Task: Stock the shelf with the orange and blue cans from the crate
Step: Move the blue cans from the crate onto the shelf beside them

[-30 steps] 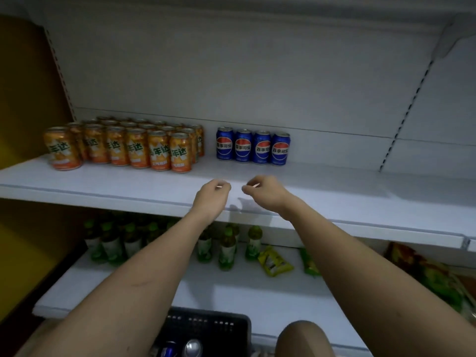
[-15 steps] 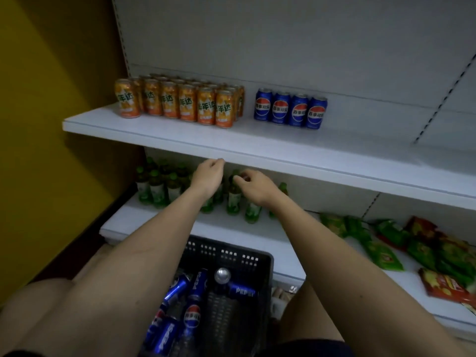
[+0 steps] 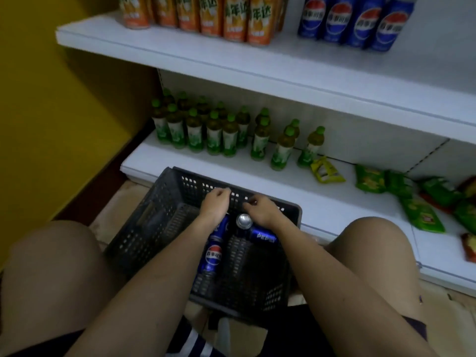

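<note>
Both hands dropped from the shelf [image 3: 231, 60] over the crate [image 3: 144, 228], loosely curled, empty.

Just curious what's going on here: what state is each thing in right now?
Left hand: over the crate, fingers loosely curled, holding nothing.
Right hand: over the crate, fingers loosely curled, holding nothing.
Crate: open-topped, on the floor.
Blue cans in the crate: mostly lying on their sides.
Orange cans on the shelf: upright.
Blue cans on the shelf: upright.
</note>
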The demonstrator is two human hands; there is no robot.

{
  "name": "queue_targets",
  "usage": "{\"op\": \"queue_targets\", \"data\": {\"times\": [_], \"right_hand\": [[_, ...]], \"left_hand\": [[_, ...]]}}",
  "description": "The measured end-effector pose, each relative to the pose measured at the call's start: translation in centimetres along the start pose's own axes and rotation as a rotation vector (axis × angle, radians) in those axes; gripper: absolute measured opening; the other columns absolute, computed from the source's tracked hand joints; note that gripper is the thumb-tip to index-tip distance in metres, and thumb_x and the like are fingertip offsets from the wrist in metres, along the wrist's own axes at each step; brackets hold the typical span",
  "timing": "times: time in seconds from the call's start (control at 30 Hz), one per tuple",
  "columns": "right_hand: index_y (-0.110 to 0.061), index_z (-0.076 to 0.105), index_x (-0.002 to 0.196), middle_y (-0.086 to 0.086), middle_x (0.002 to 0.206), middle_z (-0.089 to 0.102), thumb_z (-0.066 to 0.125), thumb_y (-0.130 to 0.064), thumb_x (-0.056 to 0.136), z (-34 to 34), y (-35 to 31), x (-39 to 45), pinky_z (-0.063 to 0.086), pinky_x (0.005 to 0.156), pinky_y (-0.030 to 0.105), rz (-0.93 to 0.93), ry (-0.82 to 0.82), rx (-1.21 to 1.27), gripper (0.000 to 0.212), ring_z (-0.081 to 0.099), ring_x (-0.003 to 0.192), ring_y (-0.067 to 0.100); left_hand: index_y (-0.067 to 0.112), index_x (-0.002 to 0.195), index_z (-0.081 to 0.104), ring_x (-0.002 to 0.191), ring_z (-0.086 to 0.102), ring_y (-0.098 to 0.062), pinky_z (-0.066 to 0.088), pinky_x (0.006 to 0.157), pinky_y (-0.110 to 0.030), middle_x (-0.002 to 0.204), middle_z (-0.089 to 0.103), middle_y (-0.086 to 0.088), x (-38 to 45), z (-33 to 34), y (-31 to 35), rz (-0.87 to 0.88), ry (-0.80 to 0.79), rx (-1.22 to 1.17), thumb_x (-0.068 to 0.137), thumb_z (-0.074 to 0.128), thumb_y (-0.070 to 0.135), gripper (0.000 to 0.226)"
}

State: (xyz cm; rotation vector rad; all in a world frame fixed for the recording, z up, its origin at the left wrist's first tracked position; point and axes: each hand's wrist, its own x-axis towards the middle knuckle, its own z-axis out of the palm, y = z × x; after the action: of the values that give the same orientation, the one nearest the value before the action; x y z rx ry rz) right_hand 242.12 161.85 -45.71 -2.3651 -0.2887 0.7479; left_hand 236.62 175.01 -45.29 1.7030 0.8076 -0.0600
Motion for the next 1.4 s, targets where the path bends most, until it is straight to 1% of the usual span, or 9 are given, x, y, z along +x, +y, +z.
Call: {"op": "queue_targets", "data": {"times": [0.27, 0.37, 0.53, 0.63, 0.77, 0.9, 1.07, 1.27, 1.4], "right_hand": [[-0.011, 0.039, 0.145, 0.017, 0.143, 0.039, 0.057, -0.035, 0.093, 8.1, 5.6, 4.3, 0.043, 0.102, 0.045, 0.136, -0.107, -0.218, 0.060, 0.048, 0.124, 0.040], [-0.012, 0.033, 0.146, 0.015, 0.148, 0.029, 0.058, -0.029, 0.093, 9.9, 7.1, 6.7, 0.043, 0.097, 0.046, 0.092, -0.099, -0.354, 0.061, 0.046, 0.123, 0.043], [-0.029, 0.022, 0.149, 0.007, 0.157, 0.011, 0.066, -0.019, 0.088, 12.5, 8.8, 11.8, 0.048, 0.086, 0.047, 0.031, -0.078, -0.523, 0.076, 0.039, 0.127, 0.042], [-0.032, 0.024, 0.148, 0.007, 0.152, 0.016, 0.065, -0.013, 0.090, 13.9, 9.9, 13.8, 0.048, 0.077, 0.044, 0.019, -0.044, -0.645, 0.074, 0.040, 0.122, 0.042], [-0.028, 0.034, 0.142, 0.012, 0.149, 0.022, 0.059, -0.002, 0.090, 15.1, 10.6, 14.4, 0.052, 0.075, 0.043, 0.042, -0.027, -0.694, 0.063, 0.039, 0.121, 0.041], [-0.024, 0.059, 0.123, 0.015, 0.115, 0.060, 0.070, -0.005, 0.079, 15.6, 10.7, 13.7, 0.051, 0.049, 0.033, -0.012, 0.164, -0.780, 0.048, 0.060, 0.093, 0.036], [-0.021, 0.033, 0.143, 0.014, 0.138, 0.038, 0.062, -0.016, 0.093, 15.9, 12.4, 12.7, 0.049, 0.076, 0.041, 0.010, -0.044, -0.665, 0.058, 0.047, 0.118, 0.039], [-0.011, 0.044, 0.136, 0.014, 0.134, 0.048, 0.072, -0.035, 0.083, 13.5, 11.3, 11.3, 0.045, 0.096, 0.042, 0.190, -0.047, -0.204, 0.065, 0.053, 0.118, 0.037], [-0.012, 0.059, 0.118, 0.008, 0.114, 0.067, 0.074, -0.050, 0.076, 11.4, 9.8, 9.7, 0.048, 0.089, 0.031, 0.398, 0.081, 0.117, 0.058, 0.062, 0.107, 0.027]], "left_hand": [[0.013, 0.076, 0.058, 0.086, 0.058, -0.026, 0.042, 0.075, -0.035, 0.091, 0.062, -0.017, 3.6, 3.8, -9.1, -0.246, -0.077, -0.009, 0.098, 0.047, 0.025, 0.027], [0.010, 0.092, 0.064, 0.101, 0.061, -0.029, 0.045, 0.086, -0.036, 0.104, 0.064, -0.017, 5.3, 5.0, -12.1, -0.368, -0.096, -0.038, 0.097, 0.049, 0.026, 0.022], [0.018, 0.099, 0.057, 0.068, 0.050, -0.012, 0.037, 0.058, -0.026, 0.089, 0.059, -0.004, 9.2, 6.6, -15.2, -0.528, -0.115, -0.122, 0.101, 0.042, 0.025, 0.016], [0.017, 0.095, 0.057, 0.072, 0.053, -0.015, 0.041, 0.066, -0.027, 0.091, 0.060, -0.004, 11.4, 7.5, -16.6, -0.584, -0.119, -0.140, 0.101, 0.044, 0.027, 0.018], [0.020, 0.121, 0.059, 0.102, 0.061, -0.025, 0.048, 0.095, -0.038, 0.117, 0.064, -0.008, 12.7, 8.6, -18.5, -0.662, -0.147, -0.190, 0.095, 0.045, 0.041, 0.036], [0.017, 0.133, 0.054, 0.091, 0.061, -0.017, 0.046, 0.064, -0.029, 0.108, 0.066, -0.002, 12.6, 9.2, -19.1, -0.739, -0.169, -0.317, 0.101, 0.040, 0.036, 0.040], [0.016, 0.123, 0.059, 0.088, 0.062, -0.020, 0.047, 0.066, -0.031, 0.105, 0.067, -0.005, 11.8, 9.6, -19.5, -0.802, -0.163, -0.424, 0.100, 0.038, 0.038, 0.038], [0.012, 0.131, 0.053, 0.082, 0.059, -0.017, 0.041, 0.059, -0.029, 0.094, 0.062, 0.000, 10.6, 8.0, -17.2, -0.750, -0.098, -0.406, 0.102, 0.035, 0.036, 0.041], [0.016, 0.137, 0.048, 0.098, 0.058, -0.023, 0.046, 0.082, -0.036, 0.110, 0.060, -0.003, 9.7, 6.7, -15.1, -0.663, -0.084, -0.382, 0.103, 0.031, 0.041, 0.045]]}}
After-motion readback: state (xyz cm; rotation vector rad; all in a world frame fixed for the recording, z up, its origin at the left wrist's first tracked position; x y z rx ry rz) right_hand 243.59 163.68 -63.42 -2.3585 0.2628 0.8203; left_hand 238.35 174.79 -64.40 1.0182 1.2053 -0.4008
